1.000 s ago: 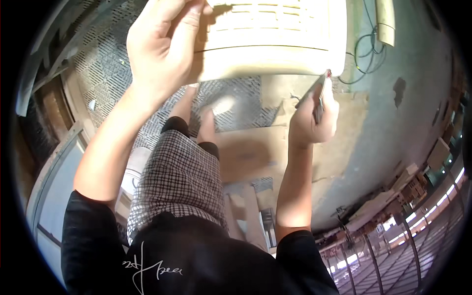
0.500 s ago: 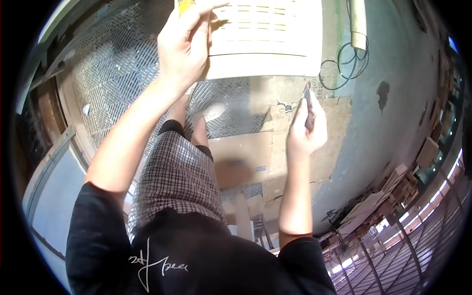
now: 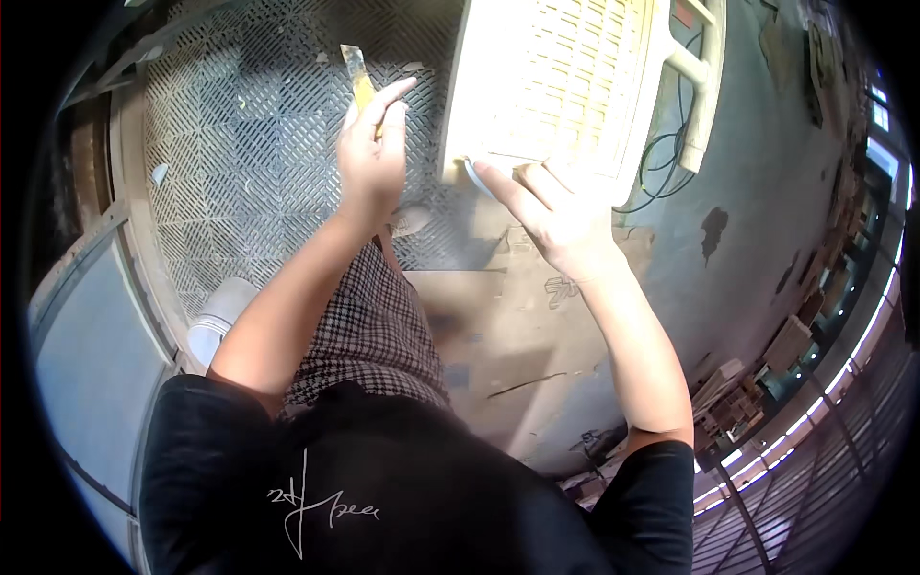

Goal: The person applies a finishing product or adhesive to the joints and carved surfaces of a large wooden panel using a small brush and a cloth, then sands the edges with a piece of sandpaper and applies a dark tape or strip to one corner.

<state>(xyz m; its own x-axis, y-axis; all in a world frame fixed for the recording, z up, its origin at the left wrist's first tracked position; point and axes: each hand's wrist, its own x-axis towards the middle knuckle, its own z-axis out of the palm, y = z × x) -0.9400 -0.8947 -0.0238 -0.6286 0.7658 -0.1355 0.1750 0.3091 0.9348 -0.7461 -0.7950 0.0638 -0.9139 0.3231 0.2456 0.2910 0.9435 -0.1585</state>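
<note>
My left hand (image 3: 374, 158) is closed round the yellow handle of a scraper (image 3: 356, 72), its flat metal blade pointing up and away. It stands apart from the cream plastic chair-like piece (image 3: 458, 105), which has a slotted grid surface and a tube-like arm at its right. My right hand (image 3: 561, 216) is at the near edge of this piece, its fingers bent over the near left corner. Beside the index fingertip shows a thin, pale, curved edge of a small knife (image 3: 477, 180); the rest of it is hidden by the fingers.
Slotted plastic matting (image 3: 268, 144) covers the floor at left. Flattened cardboard (image 3: 546, 307) lies below my right hand. A black cable (image 3: 656, 168) loops by the tube's end. A framed panel (image 3: 101, 335) stands at left, and wooden pieces (image 3: 738, 393) lie at far right.
The cream piece has turned and shifted right, showing its arm. My left hand has come off it, holding the scraper. My right hand has moved up and left onto its near edge.
</note>
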